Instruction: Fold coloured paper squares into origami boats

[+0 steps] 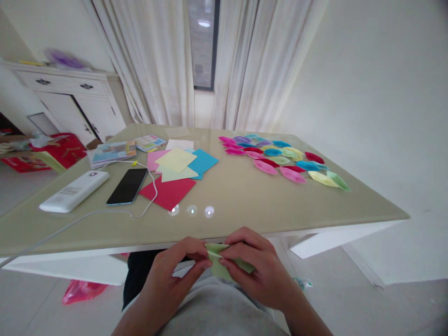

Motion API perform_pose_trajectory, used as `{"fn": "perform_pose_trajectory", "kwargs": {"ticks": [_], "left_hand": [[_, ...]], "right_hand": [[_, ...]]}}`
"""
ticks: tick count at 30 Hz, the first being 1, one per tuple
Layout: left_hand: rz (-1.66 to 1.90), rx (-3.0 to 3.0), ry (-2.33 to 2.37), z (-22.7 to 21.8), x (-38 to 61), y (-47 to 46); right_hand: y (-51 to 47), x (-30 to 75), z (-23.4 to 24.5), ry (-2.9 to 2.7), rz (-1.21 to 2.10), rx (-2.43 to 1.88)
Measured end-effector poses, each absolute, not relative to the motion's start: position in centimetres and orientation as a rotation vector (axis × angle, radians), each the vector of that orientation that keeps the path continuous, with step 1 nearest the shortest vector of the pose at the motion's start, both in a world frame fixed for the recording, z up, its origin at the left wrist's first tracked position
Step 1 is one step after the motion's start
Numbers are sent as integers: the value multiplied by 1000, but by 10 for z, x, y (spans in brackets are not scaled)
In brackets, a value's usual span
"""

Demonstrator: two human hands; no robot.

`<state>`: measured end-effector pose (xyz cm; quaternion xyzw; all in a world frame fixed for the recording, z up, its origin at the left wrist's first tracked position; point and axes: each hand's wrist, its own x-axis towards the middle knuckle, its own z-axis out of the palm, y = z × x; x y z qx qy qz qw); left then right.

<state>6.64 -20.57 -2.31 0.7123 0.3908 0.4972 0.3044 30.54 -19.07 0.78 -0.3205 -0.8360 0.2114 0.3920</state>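
Note:
Both my hands hold a small piece of light green folded paper [219, 265] just below the table's near edge, over my lap. My left hand [175, 270] pinches its left side with thumb and fingers closed. My right hand [255, 268] grips its right side, fingers pressed on a fold. On the beige table [245, 200], loose coloured paper squares [177, 170] lie at the centre left: red, yellow, blue, pink. Several folded paper boats [280, 158] in pink, blue, green, yellow and red lie at the far right.
A black phone [128, 185] and a white power bank [75, 190] joined by a white cable [115, 212] lie at the left, with booklets [114, 151] behind. A white cabinet [66, 100] stands far left; curtains [157, 60] hang behind. A pink bag [82, 290] lies on the floor.

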Motion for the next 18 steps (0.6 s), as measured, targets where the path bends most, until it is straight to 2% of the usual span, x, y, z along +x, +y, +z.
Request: {"fn": "perform_pose_trajectory", "kwargs": {"ticks": [9,18], "left_hand": [[1308,1549,1023,-40,78,-208],[1368,1365,1003,-36,83,-206]], "right_hand": [[-191,301,7,-2134,461,-803],[-191,300,8,-2112,414,-799]]}}
